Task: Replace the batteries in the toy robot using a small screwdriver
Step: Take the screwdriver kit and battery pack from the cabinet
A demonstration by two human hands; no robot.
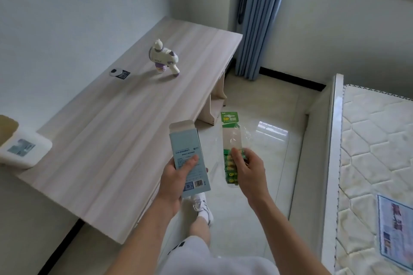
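A white and purple toy robot stands upright on the far part of the pale wooden desk. My left hand grips a light blue cardboard box with its top flap open, held just off the desk's near right edge. My right hand holds a clear plastic pack of green batteries with a green header card, beside the box and over the floor. No screwdriver is visible outside the box.
A small black and white tag lies left of the toy. A white device sits at the desk's left end. A bed with a quilted mattress stands to the right, blue curtains behind the desk, glossy tile floor between.
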